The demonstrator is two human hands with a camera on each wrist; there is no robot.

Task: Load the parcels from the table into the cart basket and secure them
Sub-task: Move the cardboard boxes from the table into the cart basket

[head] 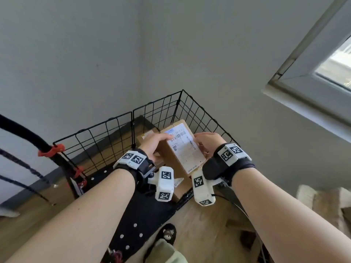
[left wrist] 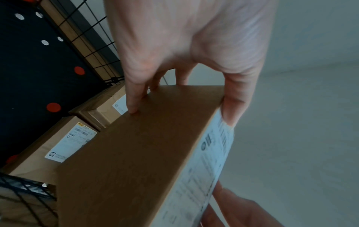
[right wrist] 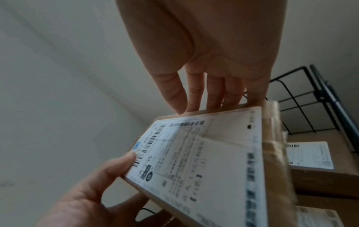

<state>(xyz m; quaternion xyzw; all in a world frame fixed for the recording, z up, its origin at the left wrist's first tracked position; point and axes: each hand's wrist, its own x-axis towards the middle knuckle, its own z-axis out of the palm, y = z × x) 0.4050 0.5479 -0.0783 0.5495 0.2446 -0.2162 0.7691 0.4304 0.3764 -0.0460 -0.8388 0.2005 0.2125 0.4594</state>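
I hold a flat brown cardboard parcel (head: pixel 181 149) with a white shipping label, tilted above the black wire cart basket (head: pixel 155 103). My left hand (head: pixel 160 142) grips its left edge: the thumb lies on the label and the fingers (left wrist: pixel 134 106) press the brown side. My right hand (head: pixel 204 146) grips the right edge, and its fingertips (right wrist: pixel 194 106) reach the parcel's far edge. Below it in the basket lie other labelled parcels (left wrist: pixel 58 145), one (left wrist: pixel 103 110) beside the mesh wall and one (right wrist: pixel 310 158) seen in the right wrist view.
The basket stands in a wall corner on a wooden floor. A black cart handle with red clamps (head: pixel 51 150) rises at the left, with dark cords (head: pixel 19 164) beside it. The black cart plate (head: pixel 133 215) lies under my arms. A window (head: pixel 332 63) is at the right, crumpled packaging (head: pixel 322 202) below it.
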